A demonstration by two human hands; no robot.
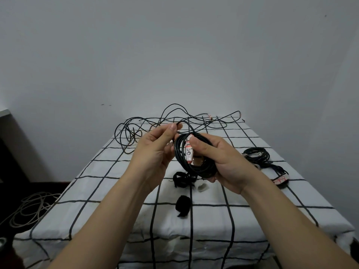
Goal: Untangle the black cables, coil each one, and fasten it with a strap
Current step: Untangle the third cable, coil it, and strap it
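The left hand (155, 150) pinches the loose tail of a thin black cable. The right hand (223, 162) grips that cable's part-wound black coil (196, 167), thumb pressed on its white taped tag. On the white black-gridded tablecloth (116, 191), the black cable tangle (167, 119) lies at 12 o'clock of the coil and a black fabric strap (183, 207) at 6. The cable looks light, limp and springy, so grip across all loops.

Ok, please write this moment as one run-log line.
step: coiling | right hand: grips coil | left hand: pinches loose cable end | straps: lying on table | tangled cables: far end
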